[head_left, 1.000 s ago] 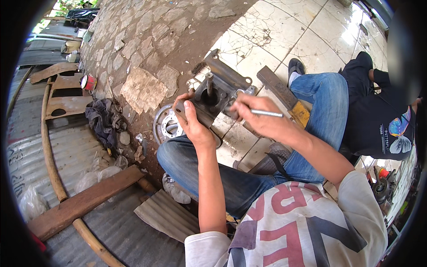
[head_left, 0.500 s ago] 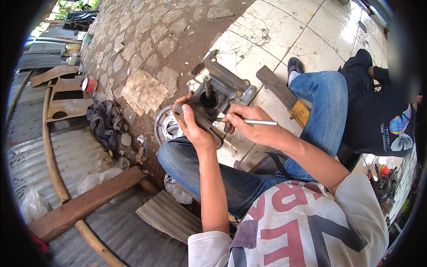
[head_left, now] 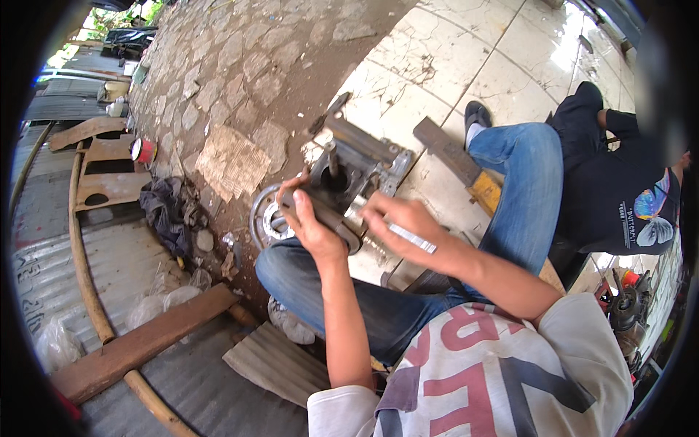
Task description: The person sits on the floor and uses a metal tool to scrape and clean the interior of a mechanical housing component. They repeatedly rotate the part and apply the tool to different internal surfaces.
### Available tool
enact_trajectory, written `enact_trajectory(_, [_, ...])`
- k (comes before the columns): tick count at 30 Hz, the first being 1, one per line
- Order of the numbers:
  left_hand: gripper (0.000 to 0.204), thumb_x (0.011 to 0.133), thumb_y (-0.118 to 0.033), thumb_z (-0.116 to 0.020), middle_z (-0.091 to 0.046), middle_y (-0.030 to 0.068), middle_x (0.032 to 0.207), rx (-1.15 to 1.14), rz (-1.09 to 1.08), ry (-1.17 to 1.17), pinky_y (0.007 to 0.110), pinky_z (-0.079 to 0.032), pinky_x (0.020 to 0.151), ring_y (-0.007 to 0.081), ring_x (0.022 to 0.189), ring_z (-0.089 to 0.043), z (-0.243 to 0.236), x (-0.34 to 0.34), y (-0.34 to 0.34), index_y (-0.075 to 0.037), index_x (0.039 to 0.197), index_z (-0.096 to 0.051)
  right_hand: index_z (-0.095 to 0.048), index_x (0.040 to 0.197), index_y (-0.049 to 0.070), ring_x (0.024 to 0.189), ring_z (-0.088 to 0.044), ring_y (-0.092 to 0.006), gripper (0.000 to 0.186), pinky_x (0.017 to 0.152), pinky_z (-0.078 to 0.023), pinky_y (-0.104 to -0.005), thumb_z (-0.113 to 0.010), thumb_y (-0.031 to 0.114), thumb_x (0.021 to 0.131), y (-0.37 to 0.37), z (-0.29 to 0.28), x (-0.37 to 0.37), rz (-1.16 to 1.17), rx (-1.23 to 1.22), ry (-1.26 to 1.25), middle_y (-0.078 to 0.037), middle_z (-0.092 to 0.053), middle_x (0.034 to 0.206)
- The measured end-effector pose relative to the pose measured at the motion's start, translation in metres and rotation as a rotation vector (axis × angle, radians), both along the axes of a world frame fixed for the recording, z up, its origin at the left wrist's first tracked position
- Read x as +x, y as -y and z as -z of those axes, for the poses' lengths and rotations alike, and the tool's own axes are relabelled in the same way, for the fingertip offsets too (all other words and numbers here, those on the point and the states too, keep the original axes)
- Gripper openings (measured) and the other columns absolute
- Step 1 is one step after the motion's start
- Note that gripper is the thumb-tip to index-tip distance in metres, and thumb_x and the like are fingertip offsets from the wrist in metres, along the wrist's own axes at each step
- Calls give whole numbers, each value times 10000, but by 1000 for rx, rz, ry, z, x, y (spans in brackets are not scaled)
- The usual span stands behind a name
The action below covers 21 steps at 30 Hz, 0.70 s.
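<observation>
My left hand (head_left: 320,237) is closed around a dark, oblong metal part (head_left: 336,221) with a rounded end, held above my bent knee. Beside it, my right hand (head_left: 411,218) grips a slim silver rod (head_left: 412,239). Motion smears this hand, and the rod's working end is hard to make out near the dark part's edge. Just beyond both hands stands a grey metal machine housing (head_left: 373,154), with an upright shaft (head_left: 333,160) rising from its round opening.
A metal ring plate (head_left: 256,218) lies left of the housing. Right of it rests a steel bar with a yellow section (head_left: 486,191). Another person in dark clothes (head_left: 611,197) sits at the right. Flattened cardboard (head_left: 231,162) lies on the stone paving; corrugated sheets (head_left: 145,266) fill the left.
My right hand has turned, so the rod's free end now slopes downward instead of lying nearly level. My left hand still holds the dark part in about the same place.
</observation>
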State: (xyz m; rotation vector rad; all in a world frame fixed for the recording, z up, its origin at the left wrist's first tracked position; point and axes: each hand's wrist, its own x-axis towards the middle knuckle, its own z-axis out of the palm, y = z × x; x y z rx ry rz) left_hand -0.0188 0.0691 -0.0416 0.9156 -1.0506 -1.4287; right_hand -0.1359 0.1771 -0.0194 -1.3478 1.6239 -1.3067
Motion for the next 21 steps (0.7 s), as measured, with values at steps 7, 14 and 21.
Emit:
enact_trajectory(7, [262,1048,-167,-413,-544,133,1212,-8,56,62,389,-333,1088,241,1211,-496,2,4,2,-15,1259,-449,-650,905,7,710,-644,-328,182,700,-515,-418,-558,158,949,5,9,-13,118,-82,-132,-149,-651,752])
enact_trajectory(14, [251,1035,-132,-447,-547,132,1221,3,67,32,386,-318,1101,234,1224,-482,-5,3,-1,-23,1261,-435,-636,875,18,669,-628,-323,95,668,-503,-404,-621,110,897,0,20,-29,60,-199,-237,-127,-643,729])
enact_trajectory(21, [292,1034,-205,-464,-590,161,1178,-82,15,301,376,-425,1018,233,1146,-555,-4,10,8,-14,1252,-499,-648,919,44,681,-662,-263,91,644,-529,-373,-646,102,848,-10,-1,-51,-194,-412,-221,-97,-683,779])
